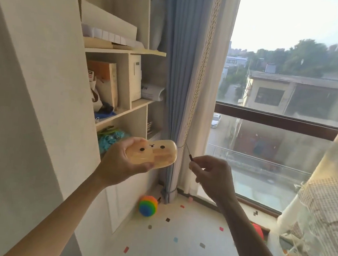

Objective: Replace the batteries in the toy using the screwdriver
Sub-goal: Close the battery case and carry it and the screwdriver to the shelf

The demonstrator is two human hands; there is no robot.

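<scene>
An orange, rounded, translucent toy [157, 153] with two black dot eyes and a small mouth lies sideways in the air, held in my left hand [120, 160] with its face toward me. A short way to its right, my right hand [211, 176] pinches a thin screwdriver [189, 151]. The metal tip points up and to the left, apart from the toy. Most of the handle is hidden in my fingers.
White shelves [125, 51] with boxes and books stand on the left. A blue curtain [179, 88] hangs behind the toy, and a large window [277, 121] is to the right. A rainbow ball [148, 206] lies on the speckled floor [174, 240]. Net fabric [319, 222] hangs at right.
</scene>
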